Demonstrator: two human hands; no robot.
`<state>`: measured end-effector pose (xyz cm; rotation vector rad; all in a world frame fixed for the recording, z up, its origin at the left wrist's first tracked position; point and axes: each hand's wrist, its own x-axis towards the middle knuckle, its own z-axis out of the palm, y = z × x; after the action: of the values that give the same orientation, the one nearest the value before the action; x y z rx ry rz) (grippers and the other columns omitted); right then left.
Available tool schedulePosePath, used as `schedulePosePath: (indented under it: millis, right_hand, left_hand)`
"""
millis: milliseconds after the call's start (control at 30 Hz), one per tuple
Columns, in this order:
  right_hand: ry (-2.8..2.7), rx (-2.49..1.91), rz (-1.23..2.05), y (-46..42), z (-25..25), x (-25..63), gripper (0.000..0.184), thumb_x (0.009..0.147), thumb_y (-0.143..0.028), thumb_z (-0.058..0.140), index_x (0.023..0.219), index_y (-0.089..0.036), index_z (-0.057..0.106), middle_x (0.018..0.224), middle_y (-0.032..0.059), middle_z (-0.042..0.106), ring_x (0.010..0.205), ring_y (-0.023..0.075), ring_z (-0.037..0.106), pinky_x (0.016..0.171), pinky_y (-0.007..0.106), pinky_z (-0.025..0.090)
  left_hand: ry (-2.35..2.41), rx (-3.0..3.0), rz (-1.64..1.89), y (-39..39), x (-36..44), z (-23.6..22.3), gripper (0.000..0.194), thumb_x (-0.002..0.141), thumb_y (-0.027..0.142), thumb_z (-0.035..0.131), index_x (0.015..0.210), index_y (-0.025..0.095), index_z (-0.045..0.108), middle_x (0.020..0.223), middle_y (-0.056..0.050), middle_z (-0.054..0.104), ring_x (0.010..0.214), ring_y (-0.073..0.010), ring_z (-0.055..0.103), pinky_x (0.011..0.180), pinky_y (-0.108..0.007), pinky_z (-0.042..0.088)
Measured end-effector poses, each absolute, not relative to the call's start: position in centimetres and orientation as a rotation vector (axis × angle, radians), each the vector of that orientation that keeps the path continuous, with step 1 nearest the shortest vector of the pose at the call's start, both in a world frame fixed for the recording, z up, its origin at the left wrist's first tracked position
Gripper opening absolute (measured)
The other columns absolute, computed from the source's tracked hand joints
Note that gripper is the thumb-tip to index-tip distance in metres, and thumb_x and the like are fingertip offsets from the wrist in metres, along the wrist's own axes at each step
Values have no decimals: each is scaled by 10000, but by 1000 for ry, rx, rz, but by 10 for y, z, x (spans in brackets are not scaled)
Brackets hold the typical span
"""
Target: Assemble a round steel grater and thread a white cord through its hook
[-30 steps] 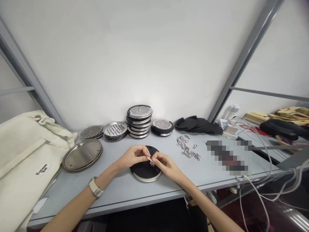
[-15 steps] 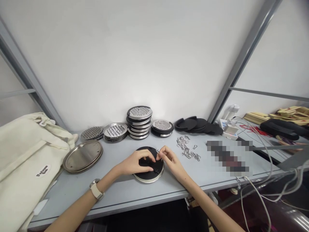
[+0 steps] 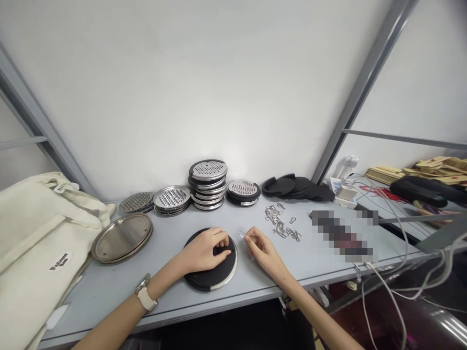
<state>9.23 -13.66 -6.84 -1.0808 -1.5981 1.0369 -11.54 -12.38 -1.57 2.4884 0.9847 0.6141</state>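
My right hand (image 3: 261, 250) is closed in a pinch on a small silver snap hook (image 3: 242, 234), whose loop sticks out past the fingertips. It is held just right of a round black disc (image 3: 199, 277) with a silver rim, which lies on the table. My left hand (image 3: 206, 250) lies over that disc with curled fingers gripping its top; what is under the fingertips is hidden. A loose pile of similar snap hooks (image 3: 279, 226) lies beyond my right hand.
Along the wall stand a tall stack of round graters (image 3: 208, 187), a shorter stack (image 3: 243, 192), toothed grater plates (image 3: 172, 198) and black discs (image 3: 292, 185). Plain metal lids (image 3: 122, 237) and a cream bag (image 3: 40, 243) are left. White cables (image 3: 394, 296) hang at the right.
My hands have parted; my right hand has drawn the snap hook away to the right. My left hand has come down on the disc, which has turned and shifted left and nearer.
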Motion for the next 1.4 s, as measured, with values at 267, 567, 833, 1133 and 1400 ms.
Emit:
schedulePosePath:
  millis: [267,567,833,1133,1400]
  right_hand:
    - [-1806,-1114,948,-139,-59,82,204,920,-351,387,792,-199,434,580,-63,382,543,100,379,539,226,305]
    - [-1972,-1176,827,-135,-61,74,166,922,-286,357,789,-211,424,613,-49,457,546,111,423,550,228,306]
    - [-2018,-1152,797,-138,-60,77,201,942,-300,333,823,-208,465,685,-22,531,607,124,487,594,233,336]
    - [-2056,-1201,692,-141,-59,75,223,947,-291,306,786,-209,437,653,-14,528,557,127,475,559,235,328]
    - [-2128,-1254,578,-143,-60,74,184,917,-213,320,775,-211,437,656,-2,542,556,134,487,555,241,315]
  left_hand:
    - [1040,2457,622,-118,-110,-20,75,762,201,517,747,183,446,727,18,482,662,-116,453,622,-237,375]
    - [934,2746,465,-102,-109,-17,121,753,261,524,767,185,431,720,7,524,616,-132,455,573,-258,306]
    - [894,2877,406,-106,-112,-19,140,839,274,466,954,199,488,904,-30,543,718,-151,533,631,-261,360]
    - [898,2960,385,-104,-113,-21,148,848,289,466,948,192,516,937,-42,537,725,-151,538,630,-271,372]
    - [872,2918,418,-105,-113,-21,137,837,284,480,927,189,520,940,-42,534,716,-150,538,629,-279,376]
